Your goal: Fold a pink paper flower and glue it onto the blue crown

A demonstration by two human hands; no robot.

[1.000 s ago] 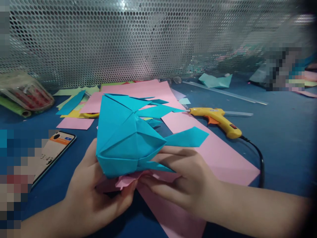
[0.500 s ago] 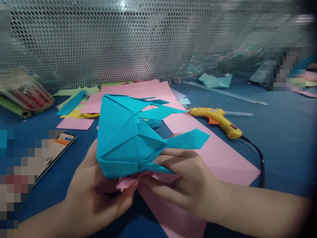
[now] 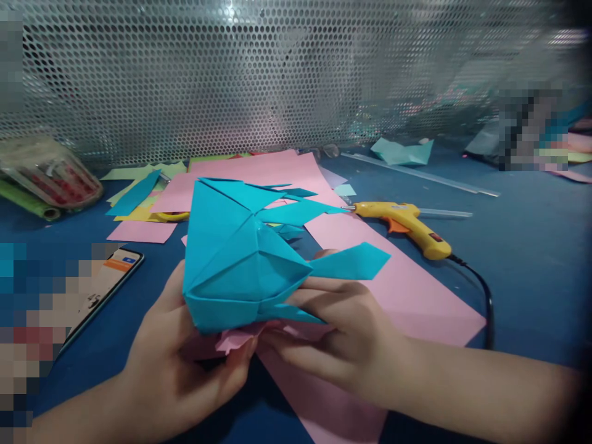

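A folded blue paper model (image 3: 240,259) with pointed flaps is held up between both hands, above the table. My left hand (image 3: 185,357) is closed around its left and lower side, thumb near the bottom edge. My right hand (image 3: 337,333) grips the lower right, its fingers partly behind the flaps. Pinched beneath the blue model is a crumpled pink paper piece (image 3: 235,339), touched by both thumbs. Most fingertips are hidden behind the paper. Large pink sheets (image 3: 411,296) lie under and behind the hands.
A yellow hot glue gun (image 3: 402,222) with a black cord lies to the right. Behind it are a clear glue stick (image 3: 425,176) and a pale teal paper (image 3: 402,151). At left are a phone (image 3: 106,290), paper scraps (image 3: 141,231) and a clear plastic container (image 3: 50,169). Perforated metal (image 3: 231,86) stands behind.
The blue model has shifted very slightly, its left edge a little to the right. Both hands keep their hold on it.
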